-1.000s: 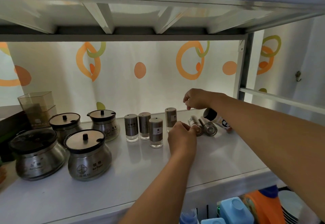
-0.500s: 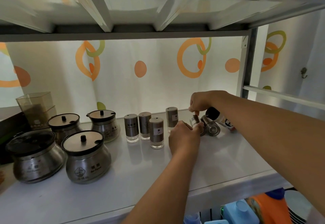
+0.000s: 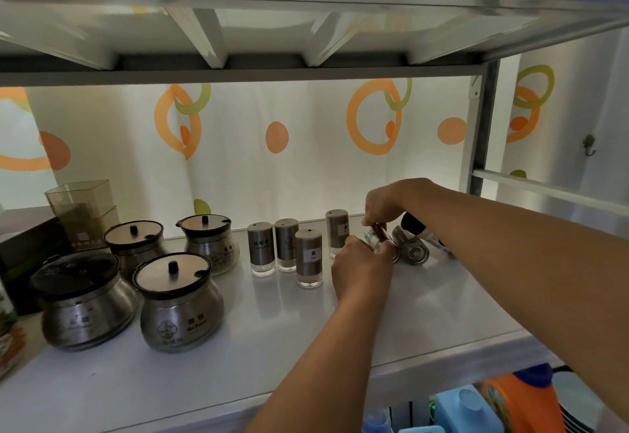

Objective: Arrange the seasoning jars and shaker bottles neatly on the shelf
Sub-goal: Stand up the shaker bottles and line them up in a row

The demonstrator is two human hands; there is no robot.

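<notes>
Several steel shaker bottles stand upright mid-shelf, the nearest one (image 3: 309,259) labelled. Further right, both hands meet on a tipped shaker (image 3: 377,239): my right hand (image 3: 384,206) pinches its upper end from above, my left hand (image 3: 360,267) grips its lower end. Another shaker (image 3: 412,250) lies on its side just right of it, beside a black-capped bottle (image 3: 413,225) half hidden by my right forearm. Several round steel seasoning jars, such as the front one (image 3: 180,306), sit at the left.
The white shelf (image 3: 272,347) has an overhead shelf close above and a metal post (image 3: 481,133) at the right rear. A clear square container (image 3: 83,208) and a dark box stand at far left. Detergent bottles (image 3: 510,398) and plates sit below right.
My right hand came down from behind the lying shakers onto one of them. My left hand reached right and took its other end. That shaker now tilts up off the shelf.
</notes>
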